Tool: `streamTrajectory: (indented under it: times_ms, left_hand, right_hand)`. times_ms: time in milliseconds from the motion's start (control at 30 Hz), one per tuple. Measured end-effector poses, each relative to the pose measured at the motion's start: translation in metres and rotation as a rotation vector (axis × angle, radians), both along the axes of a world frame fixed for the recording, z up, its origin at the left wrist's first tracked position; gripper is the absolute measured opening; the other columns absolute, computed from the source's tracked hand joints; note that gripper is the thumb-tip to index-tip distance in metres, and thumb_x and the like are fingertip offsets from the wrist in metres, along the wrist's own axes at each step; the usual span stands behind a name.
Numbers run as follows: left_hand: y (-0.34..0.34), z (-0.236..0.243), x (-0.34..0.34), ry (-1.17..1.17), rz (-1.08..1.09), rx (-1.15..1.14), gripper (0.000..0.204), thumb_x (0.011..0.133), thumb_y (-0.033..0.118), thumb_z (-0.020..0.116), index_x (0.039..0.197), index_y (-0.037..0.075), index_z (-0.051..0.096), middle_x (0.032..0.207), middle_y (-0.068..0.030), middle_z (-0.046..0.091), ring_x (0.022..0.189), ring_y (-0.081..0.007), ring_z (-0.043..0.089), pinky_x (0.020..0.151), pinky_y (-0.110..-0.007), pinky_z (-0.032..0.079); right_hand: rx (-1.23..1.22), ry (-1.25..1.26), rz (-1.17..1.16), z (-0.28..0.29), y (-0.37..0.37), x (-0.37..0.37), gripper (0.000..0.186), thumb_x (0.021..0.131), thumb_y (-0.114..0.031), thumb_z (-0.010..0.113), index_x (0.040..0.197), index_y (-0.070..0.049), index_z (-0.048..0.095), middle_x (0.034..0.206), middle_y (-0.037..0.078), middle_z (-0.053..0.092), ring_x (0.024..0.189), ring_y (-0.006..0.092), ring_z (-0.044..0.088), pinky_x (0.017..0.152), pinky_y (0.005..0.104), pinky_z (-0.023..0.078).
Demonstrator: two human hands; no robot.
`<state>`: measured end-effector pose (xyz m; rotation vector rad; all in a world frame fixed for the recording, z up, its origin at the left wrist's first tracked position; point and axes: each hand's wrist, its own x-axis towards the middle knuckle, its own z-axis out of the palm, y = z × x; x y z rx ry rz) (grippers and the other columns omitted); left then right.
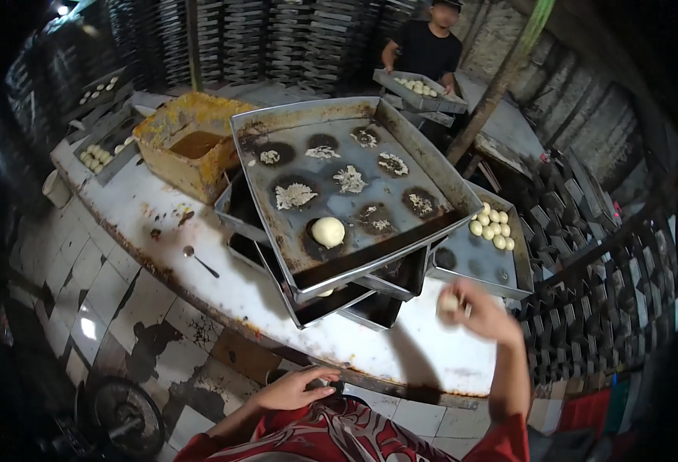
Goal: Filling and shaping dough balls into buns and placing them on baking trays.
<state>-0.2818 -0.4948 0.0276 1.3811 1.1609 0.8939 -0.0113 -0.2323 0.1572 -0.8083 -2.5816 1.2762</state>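
- Nearest to you, your left hand (292, 390) lies low against your red patterned clothing, below the edge of the white worktable (200, 269); its fingers are stretched out loosely and hold nothing.
- Your right hand (483, 312) is raised over the table's right end, its fingers pinched round a small pale dough ball (449, 302).
- Just beyond that hand sits a smaller grey tray (517, 269) with a cluster of dough balls (491, 225) in its far corner.
- In front of you, a large metal baking tray (308, 123) rests tilted on a stack of other trays (369, 304). Its floor has dark greasy rings, several with white crumbly scraps, and one round dough ball (328, 231) sits on the ring closest to you.
- A spoon (199, 261) lies on the table to the left of the stack.
- Farther left stands a yellow tub (169, 158) holding brown paste, and beyond it a tray with more dough pieces (98, 155).
- At the far side, another person in a black shirt (429, 50) holds a tray of dough balls (420, 91), with stacks of dark trays behind.
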Motion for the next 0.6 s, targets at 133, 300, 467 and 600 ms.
streamTrajectory:
  times_ms: [133,300,467,600]
  left_hand:
    - [0.018,0.012,0.003,-0.116,-0.217,0.044,0.041,0.09,0.025,0.057,0.125,0.007,0.048,0.121,-0.0103,0.055,0.11,-0.0191,0.054,0.092,-0.031,0.043]
    - [0.044,0.025,0.013,-0.006,-0.335,0.154,0.046,0.088,0.029,0.059,0.126,0.005,0.047,0.123,-0.0138,0.054,0.111,-0.0253,0.053,0.091,-0.034,0.043]
    - [0.066,0.013,0.007,-0.214,-0.399,-0.051,0.044,0.087,0.018,0.059,0.127,0.003,0.046,0.12,-0.0089,0.057,0.113,-0.0189,0.052,0.098,-0.034,0.038]
    - [0.091,-0.006,0.037,-0.411,-0.385,-0.353,0.045,0.09,0.016,0.054,0.13,0.001,0.04,0.122,-0.0131,0.053,0.119,-0.0218,0.046,0.103,-0.035,0.032]
  right_hand:
    - [0.634,0.098,-0.017,0.085,0.038,-0.154,0.022,0.082,-0.013,0.057,0.099,0.001,0.053,0.094,0.014,0.054,0.087,0.0258,0.056,0.075,0.033,0.045]
    - [0.532,-0.466,0.169,0.05,0.067,-0.229,0.052,0.081,-0.043,0.06,0.114,-0.004,0.051,0.114,0.021,0.05,0.112,0.035,0.048,0.094,0.0412,0.039]
    - [0.67,0.246,-0.183,0.053,0.086,-0.098,0.043,0.088,-0.037,0.056,0.113,-0.002,0.052,0.106,0.016,0.055,0.098,0.0279,0.055,0.08,0.0379,0.046]
    - [0.464,0.179,-0.69,-0.015,0.163,0.051,0.027,0.083,-0.024,0.062,0.09,0.002,0.059,0.081,0.02,0.062,0.08,0.0366,0.061,0.068,0.0422,0.047]
